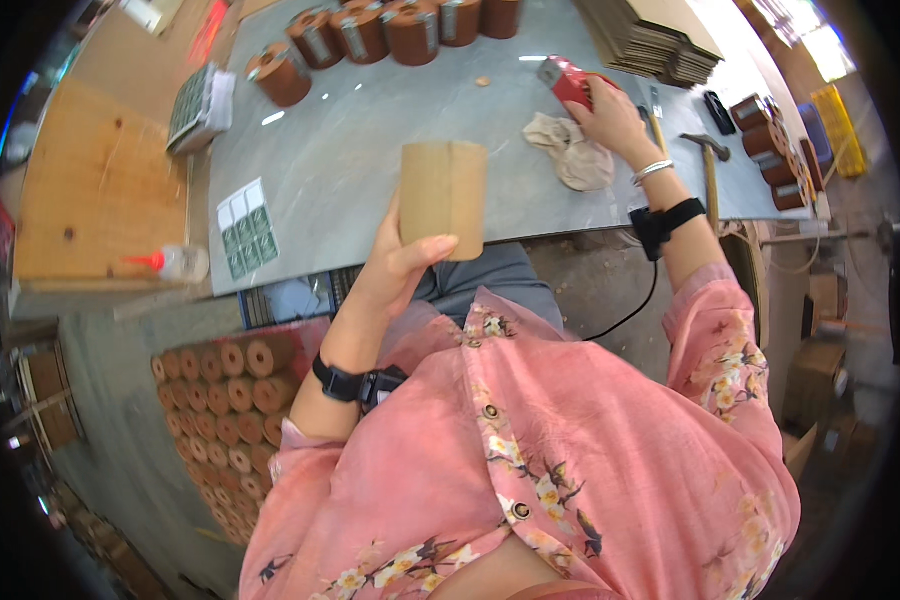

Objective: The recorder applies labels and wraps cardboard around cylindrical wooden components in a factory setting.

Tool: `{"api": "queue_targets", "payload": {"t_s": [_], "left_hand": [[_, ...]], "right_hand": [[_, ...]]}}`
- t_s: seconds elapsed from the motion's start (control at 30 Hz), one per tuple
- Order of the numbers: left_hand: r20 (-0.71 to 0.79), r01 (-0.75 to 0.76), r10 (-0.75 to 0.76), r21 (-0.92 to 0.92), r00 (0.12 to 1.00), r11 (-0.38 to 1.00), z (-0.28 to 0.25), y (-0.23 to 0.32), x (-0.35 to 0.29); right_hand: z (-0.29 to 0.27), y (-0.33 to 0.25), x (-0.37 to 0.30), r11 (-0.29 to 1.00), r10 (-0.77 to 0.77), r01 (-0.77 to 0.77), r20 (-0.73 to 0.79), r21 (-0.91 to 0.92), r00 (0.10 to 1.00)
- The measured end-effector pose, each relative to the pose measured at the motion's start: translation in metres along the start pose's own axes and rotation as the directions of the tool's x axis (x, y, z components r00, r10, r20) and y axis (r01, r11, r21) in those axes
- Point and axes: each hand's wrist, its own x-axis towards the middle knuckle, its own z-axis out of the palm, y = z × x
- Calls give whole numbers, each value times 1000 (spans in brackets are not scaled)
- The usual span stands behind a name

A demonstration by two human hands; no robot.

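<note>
My left hand (pixel 402 262) holds a tan cylinder (pixel 442 195), its side wrapped in plain brown paper with a seam down it, upright above the table's near edge. The thumb presses its lower side. Over at the right, my right hand (pixel 607 118) is closed round a red hand-held object (pixel 567 82) with a pale end, whose exact kind I cannot make out. Just below that hand, a crumpled whitish cloth (pixel 577 160) lies on the grey tabletop (pixel 360 140). A sheet of green labels (pixel 248 228) lies flat on the left of the table.
Several brown rolls (pixel 412 35) stand at the back, others (pixel 773 150) at the right. A hammer (pixel 708 150) and folded cardboard (pixel 655 40) are on the right. A label stack (pixel 202 108) and a red-tipped bottle (pixel 182 263) sit left. Stacked rolls (pixel 220 400) stand below.
</note>
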Motion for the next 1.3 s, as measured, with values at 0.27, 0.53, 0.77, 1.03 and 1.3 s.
{"api": "queue_targets", "payload": {"t_s": [0.27, 0.53, 0.77, 1.03, 1.3], "left_hand": [[-14, -112, 112, 8, 994, 994, -12, 9, -9], [9, -180, 180, 89, 984, 980, -20, 7, 0], [-52, -213, 216, 65, 975, 975, -10, 12, -12], [-50, -223, 232, 131, 972, 966, -17, 3, -23], [63, -87, 107, -266, 992, 960, -15, 2, -25]], "right_hand": [[-20, 7, 25, 979, -34, 44, 53, -200, 998], [-128, -137, -80, 829, -533, 490, 114, 270, 839], [-137, -190, -95, 795, -588, 540, 128, 279, 799], [-135, -193, -101, 835, -550, 523, 257, 169, 795], [-143, -202, -110, 846, -528, 463, 294, 264, 796]]}}
